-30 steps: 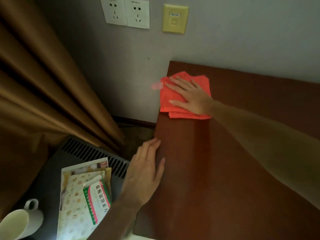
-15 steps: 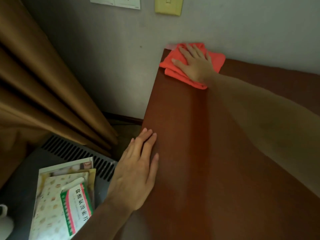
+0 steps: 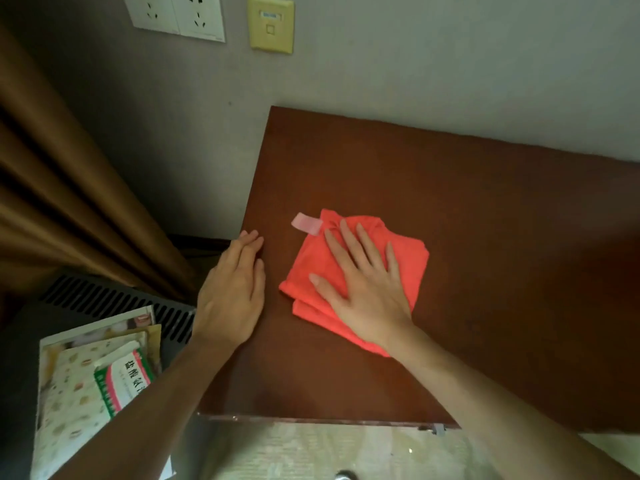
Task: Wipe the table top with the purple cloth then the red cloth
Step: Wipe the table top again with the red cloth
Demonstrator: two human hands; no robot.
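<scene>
Right hand (image 3: 363,289) flat, fingers spread wide, palm pressing down on the red cloth (image 3: 349,275) — not gripping it, just bearing on it. Half a second ago that hand and cloth were jammed up in the far left corner of the tabletop against the wall; now they have come back toward the near edge and sit well in from the left edge, roughly mid-depth of the top. The cloth is soft, fuzzy-looking fabric folded into a rough square with layers showing at its near left corner, and a pale pink tag (image 3: 306,223) sticks out flat from its far left corner onto the wood.

Left hand (image 3: 232,289) lies open too, fingers together and extended, resting on the left edge of the tabletop just beside the cloth — it has kept its place on that edge, holding nothing.

The tabletop (image 3: 485,237) is smooth, dark reddish-brown wood with a faint sheen and square corners, its far edge touching the grey wall.

Off the left edge, lower down, a dark slotted vent panel (image 3: 114,303) carries a stack of patterned paper packets (image 3: 79,386). Brown curtain (image 3: 52,202) folds hang at far left, and white sockets (image 3: 176,13) plus a yellow wall plate (image 3: 272,24) sit on the wall.
</scene>
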